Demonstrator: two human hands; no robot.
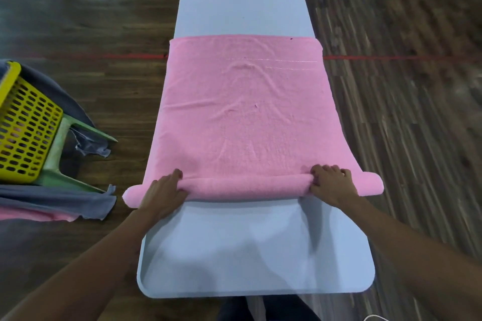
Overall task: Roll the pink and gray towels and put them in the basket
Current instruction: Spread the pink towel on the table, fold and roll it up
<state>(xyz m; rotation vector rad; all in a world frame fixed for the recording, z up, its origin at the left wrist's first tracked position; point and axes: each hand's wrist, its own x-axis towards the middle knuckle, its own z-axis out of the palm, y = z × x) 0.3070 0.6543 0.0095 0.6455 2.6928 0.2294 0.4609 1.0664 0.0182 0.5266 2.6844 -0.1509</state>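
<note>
**A:** Here's the pink towel, spread flat along the desk, with both ends spilling a little over the sides. What's the grip doing?

**B:** Both hands are on the rolled near edge. The left hand wraps over the roll towards its left end, thumb on the far side. The right hand has its fingers curled down onto the roll near the right end. Each hand has hold of pink cloth and nothing else.

**A:** So how far along are we?

**B:** Early, I'd say. The roll is slim, maybe 1 or 2 turns, and most of the towel lies flat beyond it, a few wrinkles showing in the middle.

**A:** And the other one?

**B:** The gray towel is off to the left, unrolled, draped around the green stool that carries the yellow basket. A bit of pink cloth peeks out under it at the picture's edge.

**A:** Anything in the basket?

**B:** Can't tell; only its slotted side shows from here.

**A:** So what's left?

**B:** Finishing this roll, 1 gray towel to roll, and 2 rolls to drop into the basket.
</note>
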